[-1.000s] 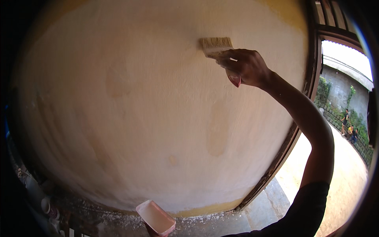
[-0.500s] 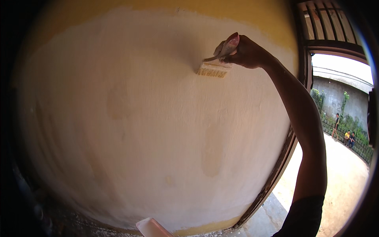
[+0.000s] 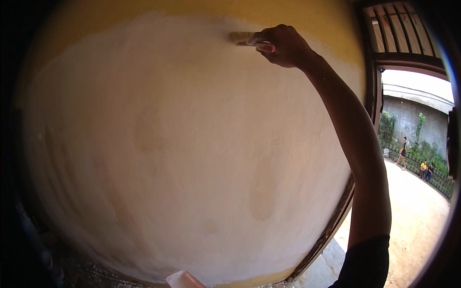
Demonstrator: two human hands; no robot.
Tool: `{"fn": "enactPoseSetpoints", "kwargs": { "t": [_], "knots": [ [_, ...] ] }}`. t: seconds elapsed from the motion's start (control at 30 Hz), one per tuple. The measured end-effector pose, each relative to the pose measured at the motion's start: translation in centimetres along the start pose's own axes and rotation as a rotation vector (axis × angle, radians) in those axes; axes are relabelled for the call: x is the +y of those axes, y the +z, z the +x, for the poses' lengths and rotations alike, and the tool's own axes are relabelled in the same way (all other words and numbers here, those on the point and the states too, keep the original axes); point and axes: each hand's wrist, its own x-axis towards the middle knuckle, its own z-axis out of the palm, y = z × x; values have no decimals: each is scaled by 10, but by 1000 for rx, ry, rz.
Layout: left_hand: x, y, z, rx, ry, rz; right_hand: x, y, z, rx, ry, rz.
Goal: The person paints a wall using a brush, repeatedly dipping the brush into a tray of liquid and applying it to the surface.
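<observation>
High on the wall, my right hand (image 3: 284, 46) is closed round the handle of a wide paintbrush (image 3: 243, 39). The brush lies sideways, its pale bristles pointing left and against the wall or very close to it. Whitish paint covers most of the wall (image 3: 192, 125), with tan patches showing through in places. Above it runs a band of yellow (image 3: 307, 14), and the brush is just below that border. A pale pinkish container (image 3: 184, 279) pokes in at the lower edge; what holds it is out of sight. My left hand does not show.
A dark wooden door frame (image 3: 372, 86) borders the wall on the right, with a barred opening (image 3: 403, 29) above. Through the doorway are sunlit ground (image 3: 415, 221), a grey wall with plants, one person walking (image 3: 402, 152) and two seated. Dim clutter lies at lower left.
My right hand has moved up and slightly left with the brush. The bristles, which pointed down, now point left. Outside, the walking person has shifted slightly left.
</observation>
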Motion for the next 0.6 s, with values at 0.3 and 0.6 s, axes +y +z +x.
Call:
{"fn": "enactPoseSetpoints", "kwargs": {
  "t": [0.3, 0.6],
  "knots": [
    [4, -6, -6, 1, -24, 4, 16, -24, 37, 217, -64, 110],
    [-6, -18, -12, 5, -1, 6, 12, 10, -11, 205, -203, 228]
  ]
}}
